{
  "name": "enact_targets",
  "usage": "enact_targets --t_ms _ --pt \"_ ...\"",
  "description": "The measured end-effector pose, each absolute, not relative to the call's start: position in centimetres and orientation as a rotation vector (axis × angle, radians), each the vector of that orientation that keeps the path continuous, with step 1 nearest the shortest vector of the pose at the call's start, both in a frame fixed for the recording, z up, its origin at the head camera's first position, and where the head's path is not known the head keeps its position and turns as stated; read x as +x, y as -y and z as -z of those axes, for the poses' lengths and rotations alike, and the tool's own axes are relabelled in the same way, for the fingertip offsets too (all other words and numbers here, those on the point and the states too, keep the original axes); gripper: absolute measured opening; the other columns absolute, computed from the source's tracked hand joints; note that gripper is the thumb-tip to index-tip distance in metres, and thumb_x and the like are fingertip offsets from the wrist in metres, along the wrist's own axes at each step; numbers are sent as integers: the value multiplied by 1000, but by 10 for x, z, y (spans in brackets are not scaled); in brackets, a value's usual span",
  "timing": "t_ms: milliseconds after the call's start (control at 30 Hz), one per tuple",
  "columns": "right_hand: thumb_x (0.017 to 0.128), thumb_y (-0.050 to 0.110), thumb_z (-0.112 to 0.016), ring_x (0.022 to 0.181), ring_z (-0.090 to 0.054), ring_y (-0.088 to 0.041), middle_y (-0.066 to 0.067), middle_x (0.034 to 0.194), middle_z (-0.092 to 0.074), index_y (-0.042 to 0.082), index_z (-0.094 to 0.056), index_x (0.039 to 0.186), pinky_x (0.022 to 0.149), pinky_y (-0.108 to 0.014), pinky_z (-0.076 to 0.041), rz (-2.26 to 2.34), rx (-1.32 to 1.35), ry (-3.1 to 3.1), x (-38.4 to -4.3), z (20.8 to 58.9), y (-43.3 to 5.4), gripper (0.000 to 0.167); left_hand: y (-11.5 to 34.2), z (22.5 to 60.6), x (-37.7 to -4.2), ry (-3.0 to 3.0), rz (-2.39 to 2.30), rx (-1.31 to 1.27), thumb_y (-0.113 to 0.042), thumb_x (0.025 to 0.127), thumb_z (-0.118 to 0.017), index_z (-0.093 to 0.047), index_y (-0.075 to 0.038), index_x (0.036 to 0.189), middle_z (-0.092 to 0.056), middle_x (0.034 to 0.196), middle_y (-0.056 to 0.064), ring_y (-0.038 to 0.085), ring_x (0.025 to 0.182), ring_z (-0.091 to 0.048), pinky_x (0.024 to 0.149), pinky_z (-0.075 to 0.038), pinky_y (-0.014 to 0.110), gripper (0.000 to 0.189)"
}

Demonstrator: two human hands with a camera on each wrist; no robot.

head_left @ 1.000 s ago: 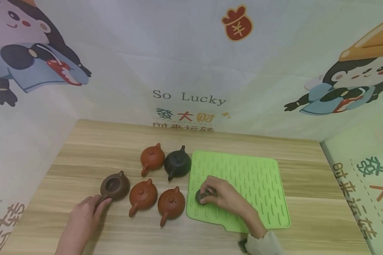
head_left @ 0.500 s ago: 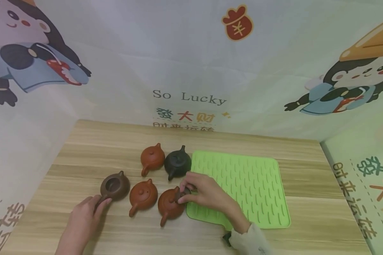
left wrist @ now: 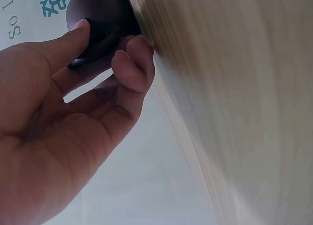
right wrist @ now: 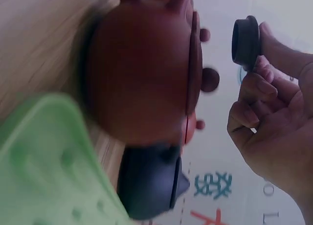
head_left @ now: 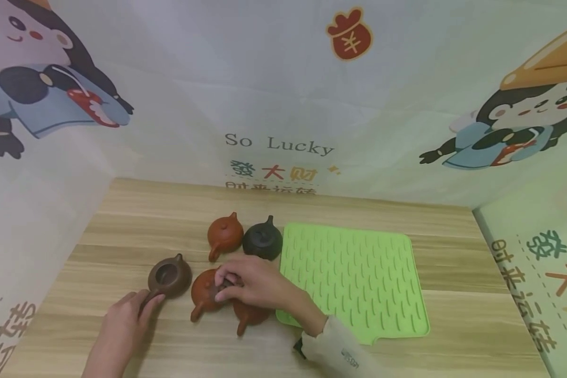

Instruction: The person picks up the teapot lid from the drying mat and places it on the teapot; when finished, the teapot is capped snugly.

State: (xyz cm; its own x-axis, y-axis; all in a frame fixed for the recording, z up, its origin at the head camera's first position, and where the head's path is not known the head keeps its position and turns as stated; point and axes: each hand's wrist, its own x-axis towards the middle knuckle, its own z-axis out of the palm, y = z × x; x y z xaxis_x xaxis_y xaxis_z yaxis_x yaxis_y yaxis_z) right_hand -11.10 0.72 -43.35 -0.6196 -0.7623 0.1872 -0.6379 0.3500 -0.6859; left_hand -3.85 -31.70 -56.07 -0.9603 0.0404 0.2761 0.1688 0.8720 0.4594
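At the left of the table, my left hand [head_left: 123,320] grips the handle of a brown teapot [head_left: 181,281], whose top is uncovered. Its thumb and fingers close round that handle in the left wrist view, where the dark pot body [left wrist: 100,10] shows. My right hand [head_left: 260,281] pinches a dark teapot lid [right wrist: 249,41] by its top, with the hollow rim side showing in the right wrist view. The lid is held above the lidded reddish-brown teapots [right wrist: 142,73]. From the head view it overlaps the left front one [head_left: 200,291], while the hand partly covers its neighbour [head_left: 250,317].
Behind these stand another reddish-brown teapot [head_left: 224,233] and a black teapot [head_left: 262,244], close together. A green ridged mat [head_left: 359,283] lies to their right on the wooden table [head_left: 458,294]. A printed cloth [head_left: 274,94] rises along the back and sides.
My right hand has lifted the lid off the green mat and carried it left over the reddish-brown teapots. My left hand and the brown teapot stay in place.
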Motion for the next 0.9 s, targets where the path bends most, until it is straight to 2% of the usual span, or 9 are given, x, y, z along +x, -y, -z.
enact_targets --t_ms 167,400,533,667,767,900 --pt "99 17 -83 82 -48 -1 2 89 -57 10 -77 109 71 -12 -36 1089 -1262 -2450 -115 431 16 14 308 540 -36 2801 775 -146 -21 108 -73 -72 2 93 -62 71 4 23 63 -65 57 -57 43 28" --pt "100 24 -83 79 -47 3 8 87 -56 17 -79 109 66 -10 -33 925 -1172 -2559 -118 430 47 12 321 567 -40 2778 697 -207 -20 105 -76 -71 -5 89 -56 68 -4 5 60 -50 52 -50 28 23" --pt "101 29 -82 80 -48 3 11 89 -58 19 -78 110 66 -9 -36 794 -1123 -2631 -120 429 64 14 330 580 -44 2776 696 -219 -20 106 -75 -71 -4 91 -56 69 -5 5 60 -49 51 -48 27 23" --pt "101 32 -82 83 -52 3 13 94 -63 21 -78 112 68 -10 -38 705 -1076 -2682 -120 431 78 16 326 574 -43 2782 668 -208 -15 104 -77 -72 -3 92 -56 69 -5 3 59 -48 51 -47 23 18" --pt "102 36 -81 84 -55 6 18 98 -65 26 -78 113 66 -12 -39 627 -1046 -2736 -122 432 87 15 320 562 -40 2786 700 -209 -13 104 -76 -72 2 95 -59 69 0 9 59 -53 51 -51 28 18" --pt "101 39 -81 84 -58 8 22 104 -67 30 -78 112 65 -14 -40 550 -1027 -2795 -124 435 96 15 318 559 -39 2797 700 -196 -14 104 -76 -73 3 95 -61 69 2 11 59 -54 52 -51 31 19"
